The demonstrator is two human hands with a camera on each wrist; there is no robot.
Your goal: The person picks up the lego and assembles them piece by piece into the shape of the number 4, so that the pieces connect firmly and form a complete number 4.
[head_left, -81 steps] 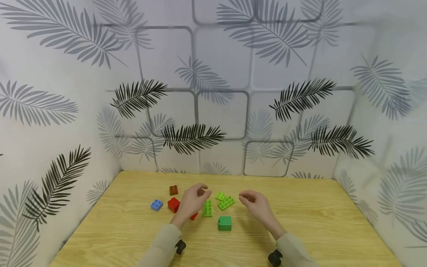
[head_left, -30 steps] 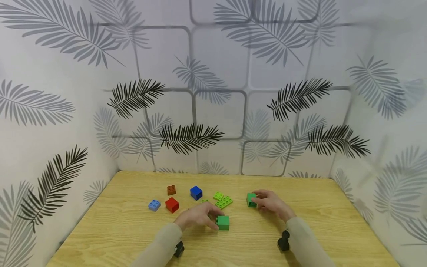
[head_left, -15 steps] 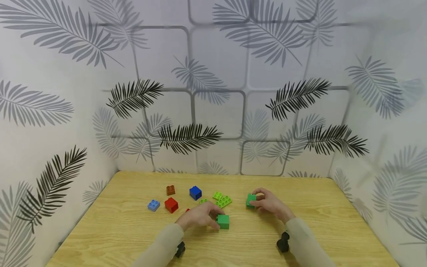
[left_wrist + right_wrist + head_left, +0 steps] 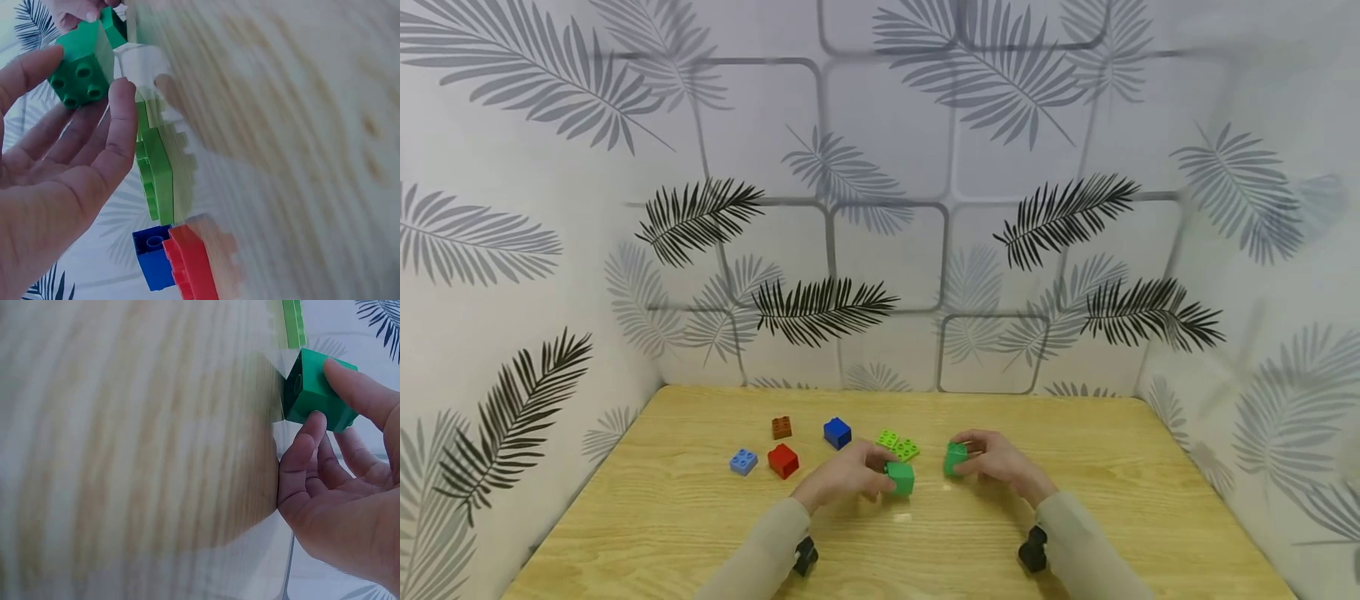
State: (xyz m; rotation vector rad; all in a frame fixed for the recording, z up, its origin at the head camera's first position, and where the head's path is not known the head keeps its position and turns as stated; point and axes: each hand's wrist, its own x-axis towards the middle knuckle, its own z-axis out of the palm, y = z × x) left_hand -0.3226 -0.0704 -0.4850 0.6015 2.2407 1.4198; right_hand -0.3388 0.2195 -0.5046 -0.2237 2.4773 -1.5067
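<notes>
My left hand (image 4: 842, 478) pinches a green toy building brick (image 4: 901, 478) between thumb and fingers. In the left wrist view, this brick (image 4: 82, 65) is off the table, its studs turned towards the palm. Further right, my right hand (image 4: 1006, 463) pinches a second green brick (image 4: 955, 459). The right wrist view shows the thumb on one side of that brick (image 4: 315, 387) and fingertips against another, with its hollow underside partly seen. A small gap separates the two green bricks in the head view.
Lime bricks (image 4: 907, 450) lie just behind the left hand's brick. To the left are a blue brick (image 4: 837, 432), a red brick (image 4: 783, 461), a brown brick (image 4: 782, 427) and a light blue brick (image 4: 743, 462). The left wrist view shows a flatter red brick (image 4: 192, 262).
Both hands were without bricks at first. The right hand took a green brick and has brought it slightly left. The left hand gripped the other green brick and raised it from the table.
</notes>
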